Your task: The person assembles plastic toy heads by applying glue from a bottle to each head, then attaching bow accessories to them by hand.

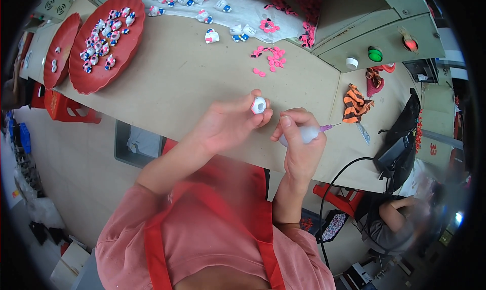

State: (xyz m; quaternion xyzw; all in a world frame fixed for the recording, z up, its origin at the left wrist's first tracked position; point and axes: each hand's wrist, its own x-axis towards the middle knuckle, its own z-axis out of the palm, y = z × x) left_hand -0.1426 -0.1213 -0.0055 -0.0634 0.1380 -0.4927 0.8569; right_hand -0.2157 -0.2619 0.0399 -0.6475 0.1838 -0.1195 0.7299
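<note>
Above the table's front part, my left hand (215, 123) pinches a small white figurine piece (258, 105) with a pink edge and a grey round spot facing up. Close beside it on the right, my right hand (304, 153) is wrapped round a small translucent squeeze bottle (307, 134). The bottle's purple needle tip (327, 128) points right, away from the figurine piece. Beyond my hands lie loose pink pieces (273, 59) and a few white figurines (211, 35) with pink and blue parts.
A red scalloped plate (127, 49) of figurines stands at far left, overlapping another red dish (52, 69). A green machine housing (364, 34) with buttons borders the back right. An orange striped cloth (356, 105) and a black cable (336, 181) lie right. Another person (392, 221) sits at lower right.
</note>
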